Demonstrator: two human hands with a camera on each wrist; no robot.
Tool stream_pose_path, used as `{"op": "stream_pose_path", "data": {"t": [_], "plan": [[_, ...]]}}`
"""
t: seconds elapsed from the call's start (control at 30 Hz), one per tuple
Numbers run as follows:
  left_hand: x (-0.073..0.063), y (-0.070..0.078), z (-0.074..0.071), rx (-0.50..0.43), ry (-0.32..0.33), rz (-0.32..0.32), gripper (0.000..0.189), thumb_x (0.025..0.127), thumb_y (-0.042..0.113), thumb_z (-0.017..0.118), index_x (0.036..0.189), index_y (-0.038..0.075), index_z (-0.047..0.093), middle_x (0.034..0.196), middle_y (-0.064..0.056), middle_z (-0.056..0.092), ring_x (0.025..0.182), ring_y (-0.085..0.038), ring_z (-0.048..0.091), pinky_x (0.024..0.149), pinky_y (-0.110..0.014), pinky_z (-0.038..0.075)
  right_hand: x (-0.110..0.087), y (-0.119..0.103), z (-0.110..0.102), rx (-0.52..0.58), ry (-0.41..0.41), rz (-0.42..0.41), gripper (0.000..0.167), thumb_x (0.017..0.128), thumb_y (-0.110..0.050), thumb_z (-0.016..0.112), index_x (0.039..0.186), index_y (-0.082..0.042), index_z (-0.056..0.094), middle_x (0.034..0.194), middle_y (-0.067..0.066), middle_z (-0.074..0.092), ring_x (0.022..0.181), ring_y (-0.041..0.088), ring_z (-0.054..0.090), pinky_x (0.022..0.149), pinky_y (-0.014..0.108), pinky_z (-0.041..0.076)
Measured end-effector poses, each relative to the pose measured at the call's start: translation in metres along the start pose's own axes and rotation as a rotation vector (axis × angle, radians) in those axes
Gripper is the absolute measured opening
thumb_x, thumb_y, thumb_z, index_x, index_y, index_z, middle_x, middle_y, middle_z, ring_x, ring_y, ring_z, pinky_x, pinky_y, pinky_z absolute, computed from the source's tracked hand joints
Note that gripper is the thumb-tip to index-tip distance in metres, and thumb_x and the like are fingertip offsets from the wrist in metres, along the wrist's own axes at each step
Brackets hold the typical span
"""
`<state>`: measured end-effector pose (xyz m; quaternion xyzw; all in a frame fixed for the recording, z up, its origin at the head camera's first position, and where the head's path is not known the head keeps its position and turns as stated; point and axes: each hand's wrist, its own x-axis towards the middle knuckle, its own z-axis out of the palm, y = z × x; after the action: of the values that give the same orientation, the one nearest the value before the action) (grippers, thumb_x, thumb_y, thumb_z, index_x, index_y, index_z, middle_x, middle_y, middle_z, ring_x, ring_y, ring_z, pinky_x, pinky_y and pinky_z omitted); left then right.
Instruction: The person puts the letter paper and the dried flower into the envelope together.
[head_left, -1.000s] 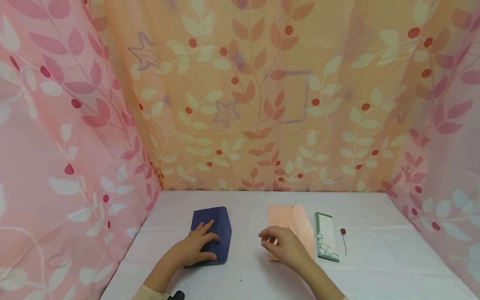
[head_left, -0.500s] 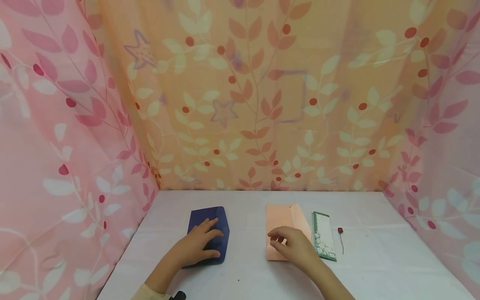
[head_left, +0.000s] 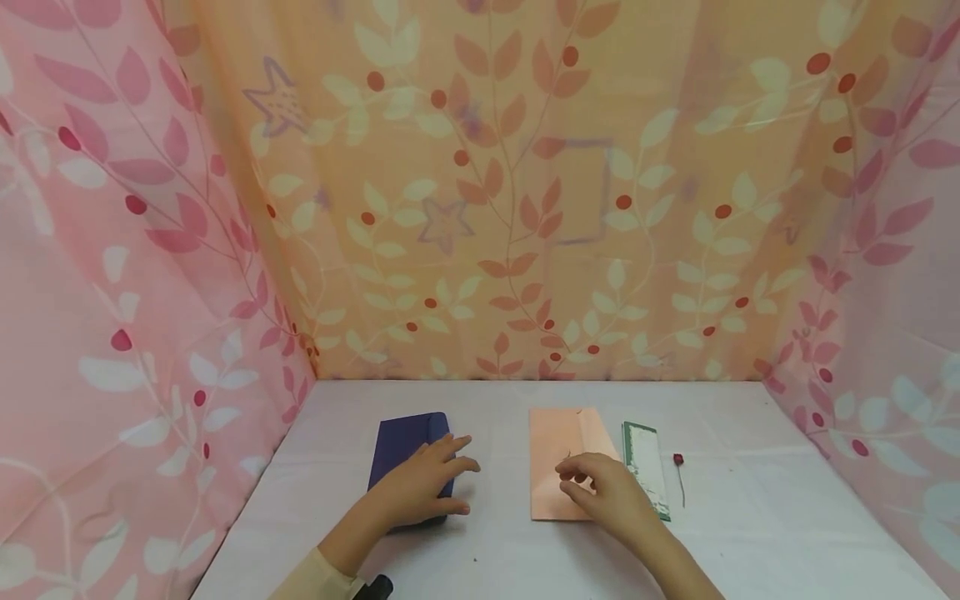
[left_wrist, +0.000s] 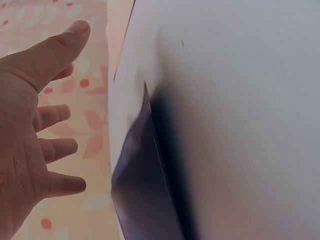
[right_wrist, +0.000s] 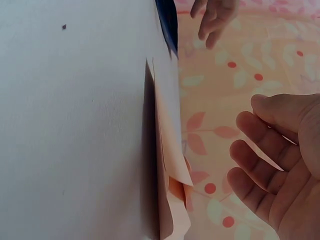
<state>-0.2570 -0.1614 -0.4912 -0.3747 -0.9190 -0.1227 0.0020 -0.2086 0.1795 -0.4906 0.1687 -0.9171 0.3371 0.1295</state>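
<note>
A dark blue envelope [head_left: 401, 446] lies at the left of the table, its flap side toward the right. My left hand [head_left: 423, 483] hovers over its right part with fingers spread; the left wrist view shows this hand [left_wrist: 30, 135] apart from the envelope [left_wrist: 145, 185], holding nothing. To the right lies a peach envelope [head_left: 551, 492], whose flap stands partly raised in the right wrist view. Above it hangs my right hand [head_left: 611, 496], fingers loosely curled. The right wrist view shows that hand [right_wrist: 285, 160] clear of the peach envelope [right_wrist: 170, 135], also holding nothing.
A white card with a green floral border [head_left: 647, 454] lies right of the peach envelope, partly behind my right hand. Beyond it lies a small red rose on a thin stem [head_left: 678, 460]. A patterned curtain [head_left: 517, 317] borders the white table [head_left: 750, 517].
My left hand has moved right across the blue envelope, uncovering more of its left side. My right hand has shifted right over the peach envelope. The view has turned slightly right.
</note>
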Motion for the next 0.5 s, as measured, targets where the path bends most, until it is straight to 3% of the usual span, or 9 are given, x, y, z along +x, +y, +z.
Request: {"op": "stream_pose_path", "data": {"t": [0.23,0.5], "plan": [[0.020,0.021,0.001,0.033,0.002,0.089,0.055,0.090,0.057,0.071,0.138,0.035,0.055,0.165,-0.006,0.034,0.153,-0.038,0.030,0.114,-0.066,0.035,-0.004,0.009,-0.008,-0.030,0.030,0.026,0.021,0.086,-0.014,0.082,0.103,-0.026,0.076,0.103,-0.022,0.070,0.094,0.009,0.064,0.080,0.028,0.055],[0.042,0.046,0.003,0.075,-0.011,0.154,0.056,0.090,0.060,0.070,0.139,0.038,0.054,0.165,-0.002,0.035,0.153,-0.035,0.031,0.113,-0.064,0.037,-0.010,0.021,-0.015,-0.052,0.065,0.065,0.023,0.085,-0.016,0.084,0.103,-0.027,0.075,0.104,-0.023,0.069,0.097,0.007,0.064,0.083,0.032,0.056]]}}
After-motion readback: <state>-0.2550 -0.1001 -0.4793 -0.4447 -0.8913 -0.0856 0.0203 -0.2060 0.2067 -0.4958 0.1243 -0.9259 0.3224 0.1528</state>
